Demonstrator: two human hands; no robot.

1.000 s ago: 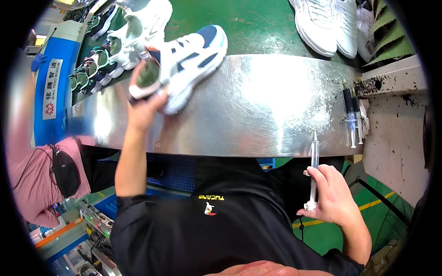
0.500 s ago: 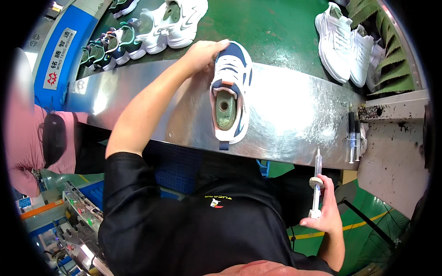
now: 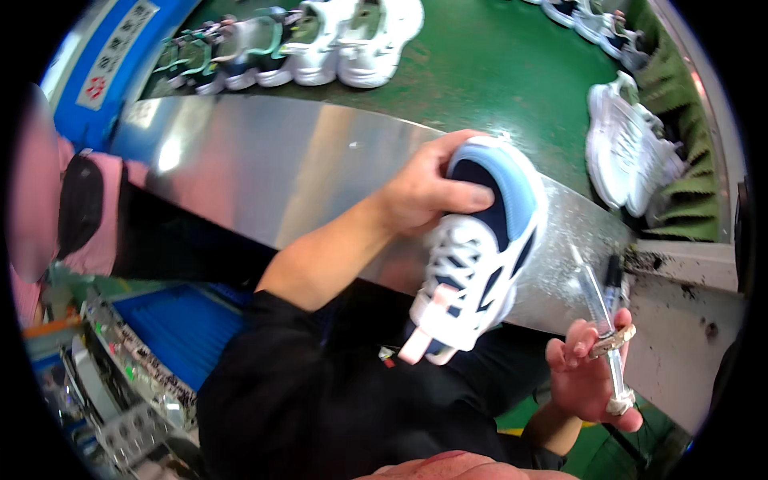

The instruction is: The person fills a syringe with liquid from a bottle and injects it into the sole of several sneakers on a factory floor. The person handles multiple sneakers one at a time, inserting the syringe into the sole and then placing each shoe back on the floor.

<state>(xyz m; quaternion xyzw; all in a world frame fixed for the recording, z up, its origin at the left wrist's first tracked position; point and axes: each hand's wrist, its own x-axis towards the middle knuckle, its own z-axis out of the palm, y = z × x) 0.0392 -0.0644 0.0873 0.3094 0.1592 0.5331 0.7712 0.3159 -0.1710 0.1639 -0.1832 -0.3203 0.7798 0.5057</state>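
A white, navy and light-blue sneaker point(image 3: 458, 264) is raised over the near edge of the metal bench. It is tilted, with its toe pointing away and its pink heel tab toward my body. My left hand point(image 3: 428, 190) is closed on the toe, thumb lying across the dark upper. Off to the right, my right hand point(image 3: 588, 376) has its fingers around a clear syringe point(image 3: 594, 292), whose tip points up and away from me. The syringe carries a pale ring-shaped grip near its middle and a white plunger end by my thumb. The sneaker's inside is hidden.
The shiny metal bench edge point(image 3: 264, 152) borders a green surface point(image 3: 480, 88). Sneakers line its far left point(image 3: 316, 40), and white sneakers point(image 3: 616, 152) stand at right beside green flaps point(image 3: 696, 160). Dark-capped syringes point(image 3: 614, 276) lie near the machine panel point(image 3: 680, 320). Another person in pink point(image 3: 88, 216) is at left.
My left hand has lifted the sneaker off the bench, tilting it and bringing it nearer and to the right. The right hand, holding the syringe, has shifted right. The whole view has swung.
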